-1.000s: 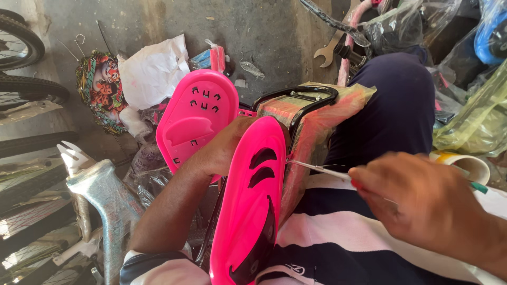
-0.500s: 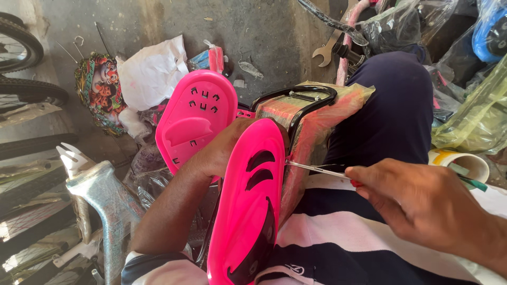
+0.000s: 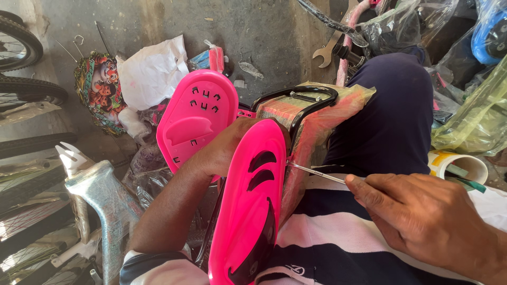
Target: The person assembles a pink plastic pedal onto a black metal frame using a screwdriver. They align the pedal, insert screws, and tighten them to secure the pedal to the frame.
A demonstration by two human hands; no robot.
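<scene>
Your grip was firm: your left hand (image 3: 224, 150) clasped the pink panel (image 3: 248, 211) against the black frame (image 3: 296, 108) on your lap, steadying it while your right hand (image 3: 422, 216) pinched the screwdriver (image 3: 316, 173) into their joint.

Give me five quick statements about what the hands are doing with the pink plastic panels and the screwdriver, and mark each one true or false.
1. The right hand holds a screwdriver whose tip points at the nearer pink panel. True.
2. The left hand lies flat on the floor. False: it grips the top of the nearer pink panel.
3. A second pink panel stands behind it. True.
4. The black metal frame is bare. False: it is wrapped in clear plastic.
5. A spanner lies on the person's lap. False: it lies on the concrete floor.
</scene>
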